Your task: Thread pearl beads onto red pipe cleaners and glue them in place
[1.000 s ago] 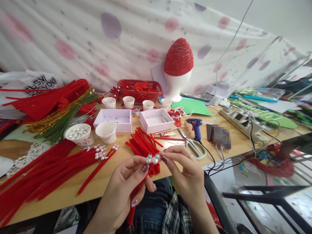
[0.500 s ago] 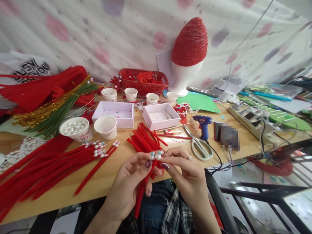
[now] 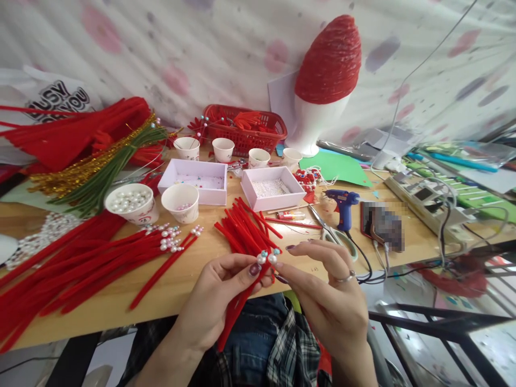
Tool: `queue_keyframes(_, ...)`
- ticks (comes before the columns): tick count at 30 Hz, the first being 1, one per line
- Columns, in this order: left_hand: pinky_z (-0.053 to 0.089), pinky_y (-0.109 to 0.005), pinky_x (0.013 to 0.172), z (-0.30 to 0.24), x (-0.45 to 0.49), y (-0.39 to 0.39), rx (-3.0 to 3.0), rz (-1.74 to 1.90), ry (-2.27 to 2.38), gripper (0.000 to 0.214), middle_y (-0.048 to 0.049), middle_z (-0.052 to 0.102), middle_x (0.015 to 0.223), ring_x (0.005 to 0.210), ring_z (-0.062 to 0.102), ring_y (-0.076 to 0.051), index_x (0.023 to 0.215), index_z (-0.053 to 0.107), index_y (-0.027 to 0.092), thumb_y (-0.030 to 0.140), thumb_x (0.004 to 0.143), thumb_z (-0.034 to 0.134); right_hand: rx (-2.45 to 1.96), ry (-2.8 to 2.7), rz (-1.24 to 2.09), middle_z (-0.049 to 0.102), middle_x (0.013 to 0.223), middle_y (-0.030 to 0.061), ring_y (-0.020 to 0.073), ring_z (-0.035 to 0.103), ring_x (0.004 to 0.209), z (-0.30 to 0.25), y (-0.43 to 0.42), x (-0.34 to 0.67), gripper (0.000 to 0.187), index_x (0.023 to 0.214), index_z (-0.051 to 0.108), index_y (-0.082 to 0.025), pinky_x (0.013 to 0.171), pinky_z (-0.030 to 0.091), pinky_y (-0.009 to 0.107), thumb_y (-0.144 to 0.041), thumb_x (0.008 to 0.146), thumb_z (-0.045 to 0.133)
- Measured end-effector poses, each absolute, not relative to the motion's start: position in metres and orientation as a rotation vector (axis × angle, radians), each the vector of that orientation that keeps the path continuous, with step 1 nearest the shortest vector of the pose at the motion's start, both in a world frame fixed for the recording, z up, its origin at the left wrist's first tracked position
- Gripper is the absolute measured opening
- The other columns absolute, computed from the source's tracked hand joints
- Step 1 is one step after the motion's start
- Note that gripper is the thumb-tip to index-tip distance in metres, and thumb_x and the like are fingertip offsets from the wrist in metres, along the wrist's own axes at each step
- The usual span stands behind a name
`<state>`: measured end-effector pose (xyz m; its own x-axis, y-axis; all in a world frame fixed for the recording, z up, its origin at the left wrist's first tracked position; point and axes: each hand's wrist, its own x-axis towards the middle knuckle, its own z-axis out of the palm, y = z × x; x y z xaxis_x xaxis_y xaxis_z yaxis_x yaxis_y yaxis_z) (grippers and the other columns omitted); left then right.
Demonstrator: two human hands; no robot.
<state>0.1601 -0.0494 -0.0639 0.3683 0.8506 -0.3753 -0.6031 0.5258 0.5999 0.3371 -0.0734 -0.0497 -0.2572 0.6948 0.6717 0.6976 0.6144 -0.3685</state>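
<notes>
Above my lap, my left hand (image 3: 226, 290) is closed on a few red pipe cleaners (image 3: 233, 321), with their lower ends hanging down. White pearl beads (image 3: 262, 259) with small blue beads sit at the upper ends, beside the left thumb. My right hand (image 3: 330, 285) has its index finger and thumb close together at the rightmost beaded tip, and its other fingers are stretched out. The exact pinch is partly hidden. Just beyond the hands lies a bundle of plain red pipe cleaners (image 3: 242, 228). More bead-tipped red pipe cleaners (image 3: 108, 263) lie on the left.
Paper cups of beads (image 3: 132, 207) and shallow white boxes (image 3: 193, 193) stand behind the hands. Scissors (image 3: 341, 239), a blue glue gun (image 3: 344, 207) and a phone (image 3: 381, 226) lie to the right. Further back are a red basket (image 3: 245, 142) and a mannequin head (image 3: 322, 118).
My right hand has drawn slightly back to the right, and its upper fingers have lifted and spread. My left hand still grips the pipe cleaners. The whole view has shifted a little.
</notes>
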Motion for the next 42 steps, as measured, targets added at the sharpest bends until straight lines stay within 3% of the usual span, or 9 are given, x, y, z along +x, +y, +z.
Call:
queue_keyframes(5, 0.052, -0.009, 0.056, -0.06, 0.156, -0.055, 0.357, 0.927, 0.665, 0.021, -0.0031, 0.074, 0.061, 0.057, 0.068, -0.008, 0.066, 0.079, 0.016, 0.026, 0.055, 0.094, -1.117, -2.012, -0.053, 0.066, 0.105, 0.0067, 0.0238, 0.056, 0.101, -0.049, -0.072, 0.349, 0.04, 0.108, 0.074, -0.03, 0.084, 0.049, 0.04, 0.001, 0.085, 0.06)
queue_keyframes(9, 0.054, -0.012, 0.057, -0.059, 0.152, -0.057, 0.398, 0.982, 0.703, 0.021, -0.0042, 0.075, 0.063, 0.059, 0.07, -0.01, 0.068, 0.079, 0.017, 0.028, 0.056, 0.093, -1.259, -1.834, 0.134, 0.069, 0.092, 0.0042, 0.0205, 0.061, 0.087, -0.049, -0.068, 0.365, 0.028, 0.099, 0.077, -0.029, 0.076, 0.048, 0.036, -0.008, 0.085, 0.066)
queue_keyframes(13, 0.054, -0.017, 0.048, -0.06, 0.152, -0.057, 0.721, 1.11, 0.901, 0.013, -0.0106, 0.077, 0.107, 0.061, 0.071, -0.014, 0.073, 0.079, 0.017, 0.028, 0.069, 0.085, -1.193, -1.211, 0.567, 0.069, 0.093, 0.0026, 0.02, 0.063, 0.09, -0.054, -0.069, 0.356, 0.014, 0.089, 0.079, -0.033, 0.079, 0.05, 0.035, -0.022, 0.087, 0.071)
queue_keyframes(15, 0.051, -0.018, 0.044, -0.058, 0.153, -0.059, 0.953, 1.17, 1.007, 0.006, -0.0106, 0.073, 0.115, 0.058, 0.069, -0.013, 0.075, 0.079, 0.019, 0.025, 0.076, 0.078, -1.03, -1.088, 0.758, 0.068, 0.096, 0.0027, 0.02, 0.062, 0.095, -0.058, -0.071, 0.342, 0.011, 0.089, 0.08, -0.034, 0.086, 0.051, 0.036, -0.026, 0.085, 0.073)
queue_keyframes(20, 0.056, -0.024, 0.068, -0.047, 0.157, -0.073, 1.422, 1.429, 1.21, 0.018, -0.0059, 0.076, 0.087, 0.08, 0.071, -0.021, 0.077, 0.082, 0.027, 0.012, 0.076, 0.073, -0.851, -1.046, 0.927, 0.064, 0.105, 0.0014, 0.0194, 0.056, 0.11, -0.063, -0.073, 0.314, 0.007, 0.088, 0.08, -0.04, 0.096, 0.05, 0.037, -0.037, 0.083, 0.075)
queue_keyframes(32, 0.054, -0.02, 0.065, -0.038, 0.161, -0.088, 1.66, 1.428, 1.161, 0.035, -0.0009, 0.079, 0.08, 0.068, 0.073, -0.017, 0.097, 0.081, 0.036, 0.008, 0.078, 0.071, -0.851, -1.073, 1.033, 0.065, 0.12, -0.002, 0.0219, 0.051, 0.126, -0.066, -0.077, 0.32, 0.007, 0.087, 0.079, -0.045, 0.109, 0.043, 0.044, -0.042, 0.083, 0.074)
queue_keyframes(38, 0.057, -0.02, 0.062, -0.041, 0.139, -0.084, 1.702, 1.242, 1.126, 0.032, -0.0006, 0.08, 0.088, 0.071, 0.075, -0.019, 0.099, 0.08, 0.033, 0.014, 0.074, 0.077, -0.933, -1.254, 0.82, 0.068, 0.119, 0.0016, 0.0266, 0.051, 0.128, -0.06, -0.08, 0.327, 0.012, 0.093, 0.08, -0.04, 0.113, 0.034, 0.051, -0.034, 0.087, 0.072)
queue_keyframes(42, 0.059, -0.018, 0.07, -0.038, 0.138, -0.086, 1.893, 1.336, 1.125, 0.028, 0.0008, 0.08, 0.092, 0.077, 0.076, -0.017, 0.106, 0.077, 0.031, 0.017, 0.083, 0.07, -0.992, -1.309, 0.705, 0.065, 0.126, 0.0001, 0.0266, 0.045, 0.134, -0.057, -0.083, 0.331, 0.012, 0.094, 0.079, -0.039, 0.115, 0.032, 0.05, -0.032, 0.087, 0.072)
